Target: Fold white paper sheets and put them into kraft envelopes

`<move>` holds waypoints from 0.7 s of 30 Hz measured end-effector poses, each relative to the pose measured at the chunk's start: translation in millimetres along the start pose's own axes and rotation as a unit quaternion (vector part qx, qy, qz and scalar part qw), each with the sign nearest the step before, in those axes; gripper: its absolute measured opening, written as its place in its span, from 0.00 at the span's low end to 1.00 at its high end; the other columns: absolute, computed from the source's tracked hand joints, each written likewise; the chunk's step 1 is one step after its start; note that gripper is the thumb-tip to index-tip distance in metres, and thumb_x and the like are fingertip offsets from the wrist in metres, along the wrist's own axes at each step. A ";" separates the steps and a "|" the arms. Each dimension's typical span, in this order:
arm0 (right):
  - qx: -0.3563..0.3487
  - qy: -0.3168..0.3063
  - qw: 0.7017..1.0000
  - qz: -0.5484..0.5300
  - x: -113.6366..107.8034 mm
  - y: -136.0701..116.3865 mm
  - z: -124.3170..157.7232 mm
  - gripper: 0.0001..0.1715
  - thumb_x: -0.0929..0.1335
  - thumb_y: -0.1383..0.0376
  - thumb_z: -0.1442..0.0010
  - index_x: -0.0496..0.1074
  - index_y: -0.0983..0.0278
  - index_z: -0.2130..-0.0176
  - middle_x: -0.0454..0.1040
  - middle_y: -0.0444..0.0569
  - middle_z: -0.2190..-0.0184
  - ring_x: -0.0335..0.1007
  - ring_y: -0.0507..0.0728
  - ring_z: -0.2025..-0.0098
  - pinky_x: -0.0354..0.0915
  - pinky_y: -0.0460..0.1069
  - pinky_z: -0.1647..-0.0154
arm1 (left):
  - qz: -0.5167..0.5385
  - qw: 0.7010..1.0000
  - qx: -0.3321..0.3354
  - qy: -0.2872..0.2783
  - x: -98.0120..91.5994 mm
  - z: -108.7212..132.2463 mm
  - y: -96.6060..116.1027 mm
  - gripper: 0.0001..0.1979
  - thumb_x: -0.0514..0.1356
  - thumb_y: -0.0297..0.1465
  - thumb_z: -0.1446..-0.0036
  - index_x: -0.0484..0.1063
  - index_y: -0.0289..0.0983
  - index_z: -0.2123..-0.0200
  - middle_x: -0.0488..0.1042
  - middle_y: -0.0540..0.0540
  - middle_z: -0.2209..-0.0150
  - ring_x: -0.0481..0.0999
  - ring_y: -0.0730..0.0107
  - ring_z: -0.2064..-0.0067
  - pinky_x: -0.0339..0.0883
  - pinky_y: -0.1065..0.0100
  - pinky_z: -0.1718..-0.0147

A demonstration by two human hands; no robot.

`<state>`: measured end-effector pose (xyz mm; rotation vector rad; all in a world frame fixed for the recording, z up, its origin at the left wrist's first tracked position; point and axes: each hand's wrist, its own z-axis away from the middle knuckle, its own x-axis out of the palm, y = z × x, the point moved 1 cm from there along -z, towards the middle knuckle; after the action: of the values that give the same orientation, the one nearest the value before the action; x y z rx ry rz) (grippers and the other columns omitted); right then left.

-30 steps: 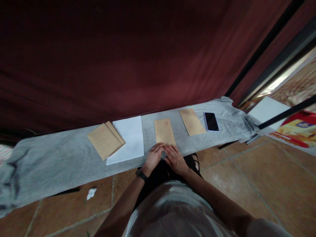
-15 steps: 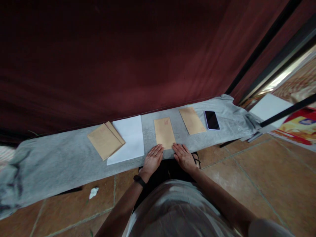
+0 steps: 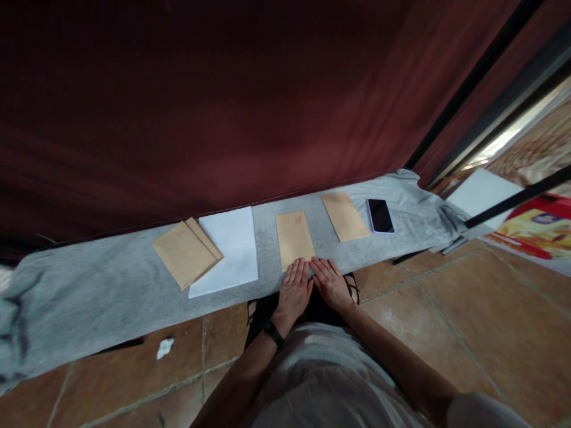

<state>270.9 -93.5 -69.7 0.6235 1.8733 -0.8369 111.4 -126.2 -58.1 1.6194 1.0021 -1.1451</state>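
A brown envelope [image 3: 293, 236] lies flat on the grey cloth [image 3: 111, 291] in front of me. My left hand [image 3: 295, 291] rests flat with fingers stretched out, its fingertips on the envelope's near edge. My right hand [image 3: 331, 282] lies flat beside it, fingers out, touching the envelope's near right corner. The two hands touch side by side. Neither hand holds anything. A black band sits on my left wrist.
On the cloth to the left lie a white sheet [image 3: 228, 249] and a stack of two brown envelopes [image 3: 186, 252]. To the right are another brown envelope [image 3: 344, 215] and a dark phone [image 3: 380, 215]. A dark red curtain [image 3: 223, 101] hangs behind. Tiled floor [image 3: 446, 309] lies below.
My hands were together, spread apart to either side of the envelope's near edge, and have come back together. My left hand has shifted to the right.
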 end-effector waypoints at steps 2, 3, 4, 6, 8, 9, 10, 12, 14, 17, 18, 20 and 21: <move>0.005 0.004 1.000 -0.002 -0.6 -0.2 0.3 0.29 0.59 0.65 0.28 0.60 0.65 0.31 0.64 0.54 0.32 0.57 0.60 0.29 0.51 0.62 0.27 | 0.017 1.000 -0.010 0.009 -2.8 4.8 -9.3 0.28 0.51 0.34 0.30 0.58 0.28 0.31 0.58 0.32 0.30 0.53 0.55 0.27 0.52 0.51 0.29; 0.008 0.006 1.000 -0.004 -0.7 -0.5 0.6 0.29 0.59 0.65 0.28 0.60 0.65 0.31 0.64 0.54 0.32 0.57 0.61 0.29 0.51 0.62 0.27 | 0.027 0.999 -0.017 0.016 -4.4 7.7 -14.7 0.28 0.51 0.34 0.30 0.58 0.28 0.31 0.59 0.32 0.30 0.54 0.54 0.27 0.53 0.51 0.30; 0.012 0.008 1.000 -0.005 -0.8 -1.2 0.9 0.29 0.59 0.65 0.27 0.60 0.65 0.31 0.64 0.54 0.32 0.57 0.61 0.29 0.51 0.63 0.27 | 0.036 0.999 -0.025 0.025 -6.0 10.8 -20.0 0.28 0.52 0.34 0.30 0.59 0.29 0.31 0.59 0.32 0.30 0.56 0.53 0.28 0.54 0.50 0.30; 0.020 0.014 1.000 -0.008 -1.0 -4.2 0.7 0.29 0.59 0.64 0.27 0.60 0.65 0.31 0.64 0.55 0.32 0.57 0.61 0.29 0.51 0.64 0.27 | 0.049 0.997 -0.039 0.041 -8.3 16.4 -29.1 0.28 0.52 0.34 0.30 0.58 0.31 0.31 0.59 0.32 0.30 0.57 0.52 0.28 0.56 0.48 0.31; 0.024 0.021 0.999 -0.009 -0.7 -10.5 -1.4 0.29 0.59 0.63 0.27 0.60 0.65 0.31 0.64 0.55 0.32 0.56 0.62 0.29 0.50 0.66 0.27 | 0.053 0.996 -0.046 0.049 -9.1 20.4 -34.5 0.28 0.52 0.34 0.31 0.58 0.33 0.31 0.59 0.33 0.30 0.58 0.51 0.29 0.56 0.46 0.32; 0.018 0.022 1.000 -0.011 -0.1 -15.0 -3.3 0.29 0.59 0.63 0.27 0.60 0.65 0.31 0.63 0.55 0.31 0.56 0.63 0.29 0.49 0.66 0.27 | 0.052 0.996 -0.048 0.048 -9.0 21.5 -35.8 0.28 0.52 0.34 0.31 0.58 0.32 0.30 0.59 0.33 0.30 0.58 0.51 0.29 0.56 0.46 0.32; 0.006 0.018 1.000 -0.015 0.9 -20.1 -5.7 0.28 0.59 0.62 0.27 0.60 0.65 0.31 0.63 0.55 0.31 0.56 0.63 0.29 0.49 0.66 0.27 | 0.048 0.997 -0.049 0.045 -8.6 22.2 -36.3 0.28 0.52 0.33 0.31 0.58 0.32 0.30 0.59 0.33 0.30 0.58 0.51 0.29 0.56 0.47 0.31; -0.020 0.006 0.999 -0.025 3.8 -30.5 -11.2 0.28 0.59 0.61 0.26 0.62 0.65 0.32 0.63 0.54 0.31 0.56 0.62 0.29 0.50 0.64 0.27 | 0.039 0.997 -0.054 0.035 -7.7 22.2 -36.0 0.28 0.52 0.30 0.32 0.58 0.31 0.30 0.58 0.33 0.30 0.57 0.52 0.28 0.54 0.48 0.31; -0.032 -0.004 0.999 -0.031 6.8 -37.9 -15.5 0.28 0.59 0.61 0.26 0.62 0.66 0.32 0.64 0.54 0.32 0.57 0.61 0.30 0.52 0.62 0.27 | 0.030 0.998 -0.056 0.027 -6.9 21.6 -35.2 0.29 0.51 0.27 0.34 0.57 0.31 0.30 0.58 0.34 0.30 0.55 0.52 0.28 0.54 0.48 0.30; -0.015 0.000 1.000 -0.025 8.2 -38.2 -15.2 0.28 0.60 0.60 0.26 0.62 0.66 0.32 0.65 0.55 0.32 0.58 0.61 0.30 0.53 0.62 0.27 | 0.025 0.998 -0.053 0.030 -6.5 21.7 -35.4 0.29 0.50 0.27 0.33 0.57 0.30 0.30 0.59 0.33 0.30 0.55 0.53 0.28 0.55 0.48 0.31; -0.006 0.003 1.000 -0.020 7.5 -35.6 -13.2 0.28 0.60 0.61 0.26 0.61 0.66 0.32 0.65 0.55 0.32 0.58 0.61 0.30 0.53 0.62 0.28 | 0.024 0.998 -0.053 0.036 -6.4 22.3 -35.9 0.28 0.51 0.28 0.33 0.58 0.30 0.30 0.59 0.33 0.30 0.56 0.52 0.28 0.55 0.48 0.31; 0.015 0.012 1.000 -0.011 4.5 -28.3 -7.7 0.29 0.60 0.62 0.26 0.60 0.66 0.31 0.64 0.56 0.32 0.59 0.62 0.30 0.52 0.63 0.28 | 0.022 0.997 -0.057 0.054 -6.1 24.2 -36.7 0.28 0.51 0.30 0.32 0.59 0.31 0.31 0.60 0.32 0.31 0.57 0.51 0.28 0.57 0.47 0.32; 0.024 0.016 1.000 -0.006 2.7 -24.7 -4.9 0.29 0.60 0.62 0.27 0.60 0.66 0.31 0.64 0.56 0.32 0.59 0.62 0.30 0.52 0.64 0.28 | 0.023 0.996 -0.060 0.064 -5.9 25.3 -36.9 0.27 0.51 0.30 0.32 0.59 0.32 0.31 0.61 0.33 0.31 0.58 0.50 0.29 0.58 0.47 0.33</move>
<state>249.3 -105.2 -63.6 0.6587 1.8916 -0.8861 69.1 -140.7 -64.6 1.6268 1.0894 -0.9418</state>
